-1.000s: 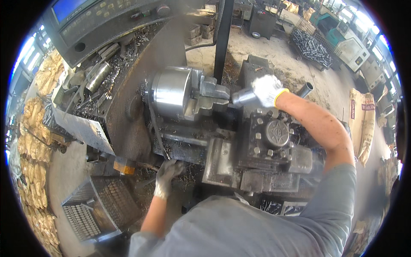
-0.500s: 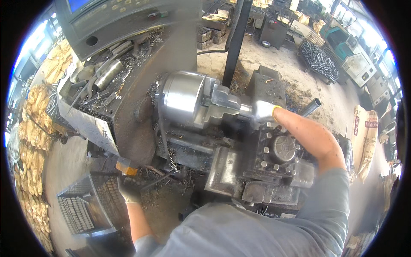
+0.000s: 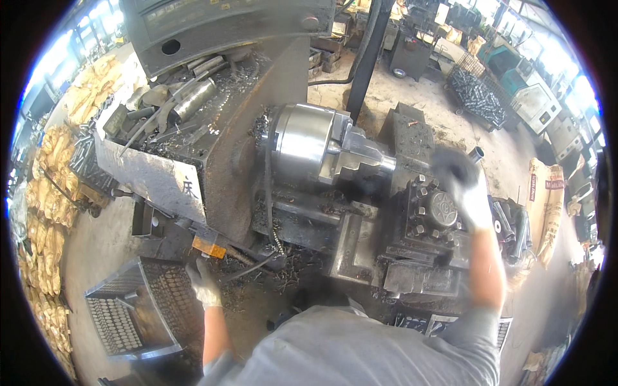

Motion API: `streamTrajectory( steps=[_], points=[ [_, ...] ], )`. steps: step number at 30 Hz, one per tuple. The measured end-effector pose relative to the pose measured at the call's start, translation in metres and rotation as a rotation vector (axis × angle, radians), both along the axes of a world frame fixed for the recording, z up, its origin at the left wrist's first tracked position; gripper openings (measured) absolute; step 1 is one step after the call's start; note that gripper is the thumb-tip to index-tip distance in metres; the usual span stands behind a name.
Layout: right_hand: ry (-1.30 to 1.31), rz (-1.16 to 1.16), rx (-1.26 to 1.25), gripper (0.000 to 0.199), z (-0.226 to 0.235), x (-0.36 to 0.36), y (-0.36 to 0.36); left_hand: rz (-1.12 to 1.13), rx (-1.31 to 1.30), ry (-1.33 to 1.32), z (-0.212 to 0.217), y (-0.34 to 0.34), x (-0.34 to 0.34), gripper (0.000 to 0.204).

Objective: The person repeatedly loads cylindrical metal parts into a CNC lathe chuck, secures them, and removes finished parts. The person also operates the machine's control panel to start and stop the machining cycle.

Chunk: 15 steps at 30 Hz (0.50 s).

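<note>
So our right hand (image 3: 460, 180) is mostly a smear here: the gloved fingers are a dark blur and the back of the glove a pale one. We honestly can't tell whether those fingers are spread or curled, or if there's anything in them. The left hand (image 3: 205, 286) is way easier to read, gloved too, fingers loosely stretched out with nothing showing in them, though we can't see the palm side. It's right by the mesh basket (image 3: 151, 352) and near an orange block (image 3: 209, 248), but whether it touches either is hard to say.

Just left of the right hand, and apart from its blur, is the short shiny tube (image 3: 387, 165), its near end sticking out of the big silver chuck (image 3: 302, 141). The rest of it is hidden in the chuck's grip. Below that hand sits the bolted block (image 3: 438, 209), and past it a loose pipe (image 3: 476, 153) pokes out, lower part hidden behind the hand.

Further out, the scrap tray (image 3: 151, 174) is too jumbled for us to sort every piece. The control panel (image 3: 232, 32) is chopped off by the top edge. Our grey shirt (image 3: 309, 347) covers the bottom middle, and the parts bin (image 3: 476, 96) at upper right is just a heap of tiny metal bits.
</note>
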State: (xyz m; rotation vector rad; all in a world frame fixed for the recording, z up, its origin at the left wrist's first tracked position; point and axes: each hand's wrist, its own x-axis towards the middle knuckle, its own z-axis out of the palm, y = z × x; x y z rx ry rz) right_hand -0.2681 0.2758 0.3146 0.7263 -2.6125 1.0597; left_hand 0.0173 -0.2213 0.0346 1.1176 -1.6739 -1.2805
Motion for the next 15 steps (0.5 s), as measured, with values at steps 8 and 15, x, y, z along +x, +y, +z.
streamTrajectory(
  steps=[8,15],
  points=[
    [-0.331,-0.058,-0.311,0.024,-0.081,0.166,-0.022,-0.419,-1.205,0.189,0.227,0.069,-0.19,0.04],
    [-0.546,0.003,-0.317,0.023,-0.139,0.182,0.004,-0.437,-1.082,-0.459,0.336,0.069,-0.394,0.086]
  ],
)
